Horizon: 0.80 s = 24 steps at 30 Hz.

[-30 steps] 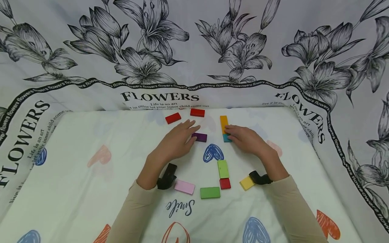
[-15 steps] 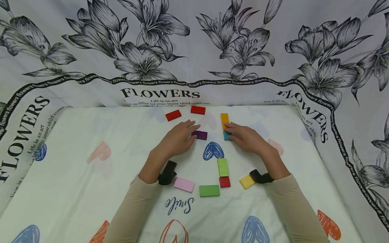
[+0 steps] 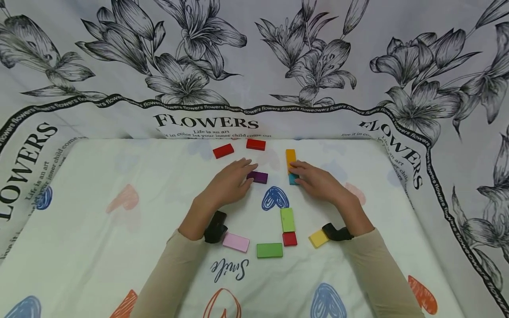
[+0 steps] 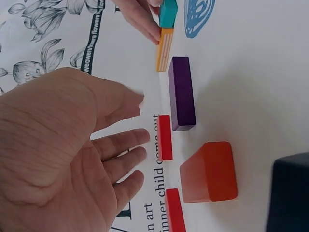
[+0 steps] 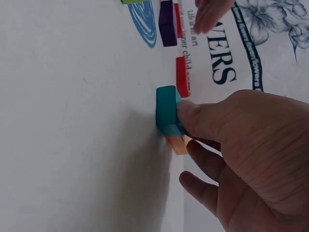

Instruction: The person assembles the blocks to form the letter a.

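My left hand [image 3: 228,183] hovers next to a purple block [image 3: 259,177], fingers loosely bent and holding nothing. In the left wrist view an orange-red block [image 4: 210,171] stands near that hand; the hand hides it in the head view. My right hand [image 3: 320,181] is at a teal block [image 5: 167,110] that meets the end of an orange block [image 3: 290,159]. Its thumb [image 5: 190,113] presses on the teal block, which it appears to pinch, though the index finger is largely hidden. The other fingers are loosely bent.
Two red blocks [image 3: 256,144] lie by the far edge. Nearer the person are a pink block [image 3: 236,242], a green block [image 3: 269,250], a light green block [image 3: 287,220] touching a small red block [image 3: 290,239], and a yellow block [image 3: 319,239] by the right wrist camera.
Both hands and all the blocks hold their places. Only the head view has shifted slightly.
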Available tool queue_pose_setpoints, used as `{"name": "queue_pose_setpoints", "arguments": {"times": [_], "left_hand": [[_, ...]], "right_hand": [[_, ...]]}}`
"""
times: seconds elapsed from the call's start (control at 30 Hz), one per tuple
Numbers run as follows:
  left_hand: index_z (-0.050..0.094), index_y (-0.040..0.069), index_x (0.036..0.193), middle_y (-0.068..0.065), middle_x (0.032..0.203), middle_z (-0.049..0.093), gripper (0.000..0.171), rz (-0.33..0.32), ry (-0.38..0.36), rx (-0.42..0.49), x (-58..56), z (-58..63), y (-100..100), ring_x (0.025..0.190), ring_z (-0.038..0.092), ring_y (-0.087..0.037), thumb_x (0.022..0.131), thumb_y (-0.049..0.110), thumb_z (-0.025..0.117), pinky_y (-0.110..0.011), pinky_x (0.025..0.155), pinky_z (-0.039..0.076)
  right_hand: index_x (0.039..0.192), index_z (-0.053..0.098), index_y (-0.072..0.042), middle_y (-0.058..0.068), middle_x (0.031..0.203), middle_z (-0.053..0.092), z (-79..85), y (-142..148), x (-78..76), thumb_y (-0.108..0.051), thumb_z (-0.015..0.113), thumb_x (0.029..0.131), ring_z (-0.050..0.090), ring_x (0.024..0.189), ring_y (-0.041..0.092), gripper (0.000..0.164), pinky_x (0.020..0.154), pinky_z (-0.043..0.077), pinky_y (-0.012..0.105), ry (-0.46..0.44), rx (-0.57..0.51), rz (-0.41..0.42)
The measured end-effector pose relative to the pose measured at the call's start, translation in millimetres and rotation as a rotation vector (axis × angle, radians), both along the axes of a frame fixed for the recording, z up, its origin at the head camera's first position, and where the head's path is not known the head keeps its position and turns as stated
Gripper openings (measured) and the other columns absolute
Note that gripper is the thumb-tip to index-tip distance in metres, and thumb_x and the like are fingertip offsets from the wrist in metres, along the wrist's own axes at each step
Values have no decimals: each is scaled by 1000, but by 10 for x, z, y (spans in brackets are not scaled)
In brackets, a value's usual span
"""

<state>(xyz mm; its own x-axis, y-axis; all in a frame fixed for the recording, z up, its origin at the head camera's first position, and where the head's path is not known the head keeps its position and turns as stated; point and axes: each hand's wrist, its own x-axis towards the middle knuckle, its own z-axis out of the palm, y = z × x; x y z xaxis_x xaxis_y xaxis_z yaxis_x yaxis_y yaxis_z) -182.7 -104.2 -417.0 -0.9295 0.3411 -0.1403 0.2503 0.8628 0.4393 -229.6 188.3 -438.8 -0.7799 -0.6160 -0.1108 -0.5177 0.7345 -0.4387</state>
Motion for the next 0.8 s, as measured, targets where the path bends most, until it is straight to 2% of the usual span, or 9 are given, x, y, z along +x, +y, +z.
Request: {"name": "queue_pose_setpoints", "arguments": {"times": [0.17,0.3,0.43,0.57,0.8], "left_hand": [[43,15,162,-9,171,40,60,-14,-1,2,-73,49,41,163,31,-30,104,10,57,-50,133,27],[40,16,164,-9,174,35,62,-15,-11,-15,-119,93,55,164,28,-30,105,13,57,-50,133,27],[36,17,166,-9,175,31,64,-31,-29,-26,-167,119,54,165,25,-30,105,12,55,-50,133,26],[33,19,167,-8,177,28,70,-40,-49,-42,-230,128,58,166,23,-29,102,10,57,-51,133,27],[32,21,168,-8,177,26,73,-40,-78,-61,-357,147,37,166,22,-30,102,12,61,-53,132,28]], "right_hand": [[156,51,-5,15,168,43,14,4,19,-14,58,109,49,151,39,48,121,45,56,1,20,4],[156,51,-6,11,171,39,12,-12,22,-14,58,109,44,155,37,49,124,41,55,-15,10,10],[159,47,-9,11,169,44,13,-18,12,-13,58,109,42,156,36,52,125,39,55,-27,8,10],[157,52,-12,13,168,44,8,-32,18,-14,57,109,44,155,38,48,123,42,57,-33,26,5],[153,57,-12,12,168,45,1,-81,42,-15,60,108,44,155,37,45,124,41,55,-24,38,-9]]}}
